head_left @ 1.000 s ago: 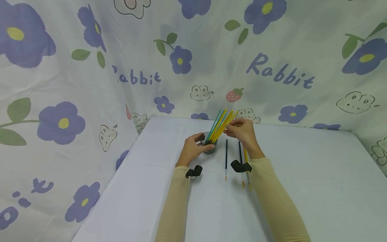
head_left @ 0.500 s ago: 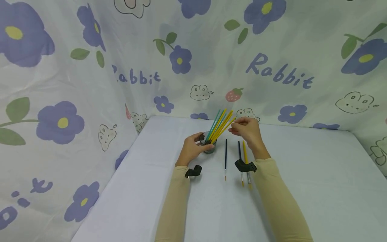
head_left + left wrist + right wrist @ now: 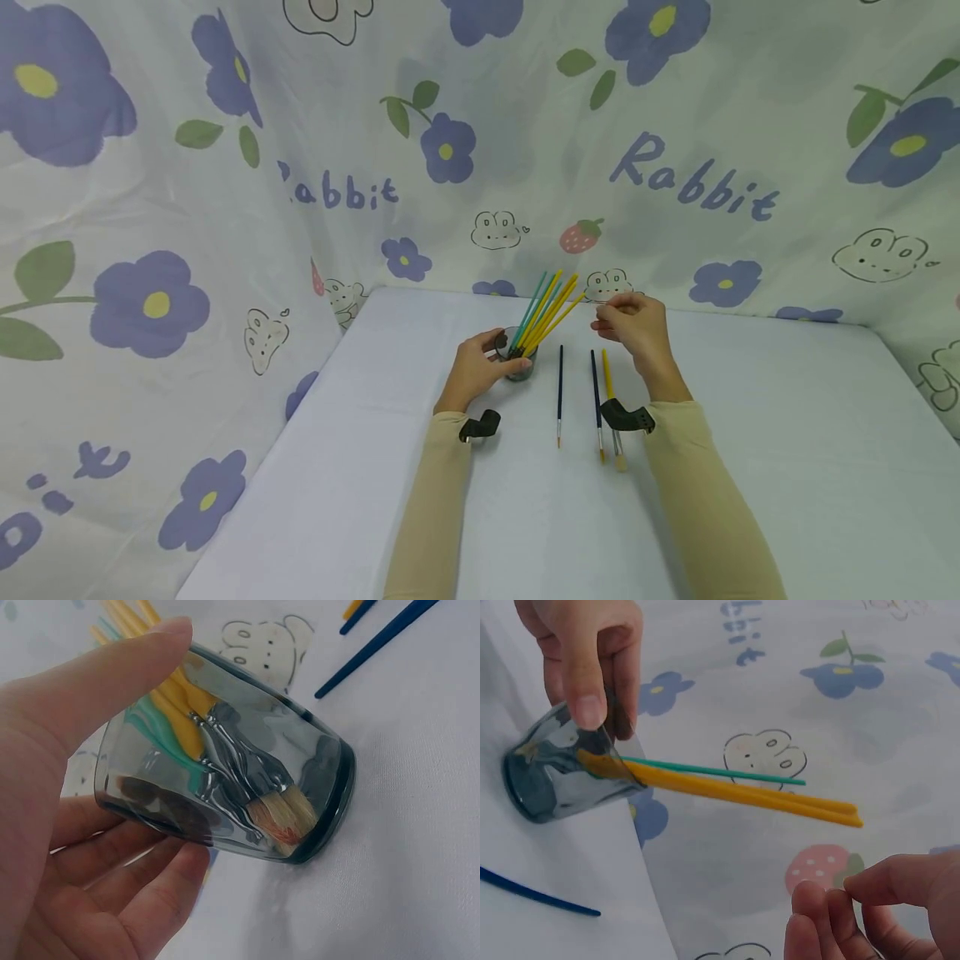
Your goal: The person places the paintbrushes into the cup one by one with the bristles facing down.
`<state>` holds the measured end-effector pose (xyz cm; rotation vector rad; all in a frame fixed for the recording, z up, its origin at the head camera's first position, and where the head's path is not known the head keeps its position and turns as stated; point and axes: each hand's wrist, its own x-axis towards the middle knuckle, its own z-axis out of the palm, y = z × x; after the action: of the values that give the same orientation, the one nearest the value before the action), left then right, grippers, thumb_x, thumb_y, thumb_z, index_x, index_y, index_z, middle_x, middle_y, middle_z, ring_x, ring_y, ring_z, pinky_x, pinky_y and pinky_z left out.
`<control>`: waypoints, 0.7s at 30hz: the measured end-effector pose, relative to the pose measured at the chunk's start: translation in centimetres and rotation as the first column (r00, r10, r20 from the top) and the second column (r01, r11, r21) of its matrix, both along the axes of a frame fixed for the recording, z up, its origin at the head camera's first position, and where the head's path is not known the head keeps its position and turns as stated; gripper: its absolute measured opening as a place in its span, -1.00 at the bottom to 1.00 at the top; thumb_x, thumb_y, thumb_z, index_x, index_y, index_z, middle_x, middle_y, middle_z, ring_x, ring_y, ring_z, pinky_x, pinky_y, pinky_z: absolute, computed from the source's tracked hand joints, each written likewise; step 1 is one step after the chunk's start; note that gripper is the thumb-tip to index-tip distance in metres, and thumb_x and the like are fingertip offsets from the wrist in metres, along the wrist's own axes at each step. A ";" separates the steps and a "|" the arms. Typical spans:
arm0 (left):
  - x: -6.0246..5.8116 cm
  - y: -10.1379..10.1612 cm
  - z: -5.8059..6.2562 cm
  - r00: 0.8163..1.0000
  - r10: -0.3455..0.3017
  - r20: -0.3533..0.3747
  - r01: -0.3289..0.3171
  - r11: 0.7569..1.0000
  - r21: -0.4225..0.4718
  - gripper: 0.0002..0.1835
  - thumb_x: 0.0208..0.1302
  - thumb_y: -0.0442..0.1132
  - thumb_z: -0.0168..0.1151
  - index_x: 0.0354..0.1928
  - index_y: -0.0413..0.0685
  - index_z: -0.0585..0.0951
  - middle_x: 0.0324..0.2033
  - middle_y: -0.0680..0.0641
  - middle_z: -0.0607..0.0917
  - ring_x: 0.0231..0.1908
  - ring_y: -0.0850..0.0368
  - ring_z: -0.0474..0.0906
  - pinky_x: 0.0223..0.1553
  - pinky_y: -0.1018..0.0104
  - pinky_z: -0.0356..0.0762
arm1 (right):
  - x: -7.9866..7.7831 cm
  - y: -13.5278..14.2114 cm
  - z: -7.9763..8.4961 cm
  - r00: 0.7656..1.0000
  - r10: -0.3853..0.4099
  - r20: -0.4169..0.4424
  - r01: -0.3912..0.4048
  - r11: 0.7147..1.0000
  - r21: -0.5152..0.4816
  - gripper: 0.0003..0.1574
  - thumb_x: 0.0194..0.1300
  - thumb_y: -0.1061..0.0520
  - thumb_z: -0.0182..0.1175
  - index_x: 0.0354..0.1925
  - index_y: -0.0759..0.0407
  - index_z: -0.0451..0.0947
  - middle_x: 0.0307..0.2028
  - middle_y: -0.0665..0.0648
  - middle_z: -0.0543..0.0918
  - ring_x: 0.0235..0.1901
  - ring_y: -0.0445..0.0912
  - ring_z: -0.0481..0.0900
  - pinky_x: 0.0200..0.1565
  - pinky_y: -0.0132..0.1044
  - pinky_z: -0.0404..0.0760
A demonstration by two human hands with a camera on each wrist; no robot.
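My left hand (image 3: 483, 367) grips a clear glass cup (image 3: 322, 772), thumb on one side and fingers round the other. Several paintbrushes stand in it, bristles down, with yellow handles (image 3: 556, 321) and teal handles (image 3: 535, 307) leaning right over the rim. Through the glass, the bristles (image 3: 285, 817) show near the bottom. Right of the brush handles, my right hand (image 3: 636, 327) hovers with loosely bent fingers, thumb near the index fingertip; nothing shows in it in the right wrist view.
On the white table (image 3: 787, 433), two dark blue paintbrushes, a left one (image 3: 560, 392) and a right one (image 3: 597, 396), lie with a yellow paintbrush (image 3: 608, 375), bristles toward me. A flowered cloth (image 3: 525, 100) hangs behind the table.
My right hand has drawn away from the yellow handle ends to the right, leaving them leaning in the cup. My left hand and the cup have stayed put.
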<state>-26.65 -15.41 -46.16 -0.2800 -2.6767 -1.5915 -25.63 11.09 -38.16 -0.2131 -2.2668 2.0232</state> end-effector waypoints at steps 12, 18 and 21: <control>-0.1 -0.1 -0.1 1.000 -0.006 0.006 0.006 1.000 0.007 0.02 -0.13 0.23 0.56 0.37 -0.07 0.43 0.16 -0.09 0.61 0.24 0.01 0.51 0.22 0.18 0.63 | 1.3 1.8 -1.5 0.998 -0.052 0.035 0.047 0.990 0.135 -0.66 0.34 0.10 0.23 -0.03 0.30 0.50 -0.11 0.30 0.69 -0.43 -0.27 0.70 -0.28 -0.45 0.77; -0.1 0.0 -0.1 1.000 -0.009 0.012 0.009 1.000 0.015 0.01 -0.12 0.20 0.57 0.37 -0.09 0.43 0.17 -0.10 0.61 0.23 0.04 0.51 0.23 0.17 0.63 | 2.0 2.5 -2.3 0.995 -0.072 0.072 0.057 0.980 0.190 -0.62 0.36 0.05 0.23 0.00 0.29 0.50 -0.07 0.32 0.68 -0.39 -0.24 0.70 -0.28 -0.48 0.76; -0.1 0.0 -0.1 1.000 -0.012 0.007 0.012 1.000 0.016 0.02 -0.12 0.20 0.57 0.37 -0.11 0.42 0.18 -0.11 0.60 0.23 0.03 0.51 0.23 0.17 0.63 | 2.2 2.7 -2.8 0.994 -0.079 0.080 0.060 0.975 0.215 -0.62 0.36 0.06 0.23 0.01 0.29 0.51 -0.09 0.30 0.68 -0.38 -0.22 0.70 -0.29 -0.47 0.76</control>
<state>-26.75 -15.45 -46.27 -0.2911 -2.6714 -1.6197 -23.39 13.82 -40.95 -0.3649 -2.4695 1.7543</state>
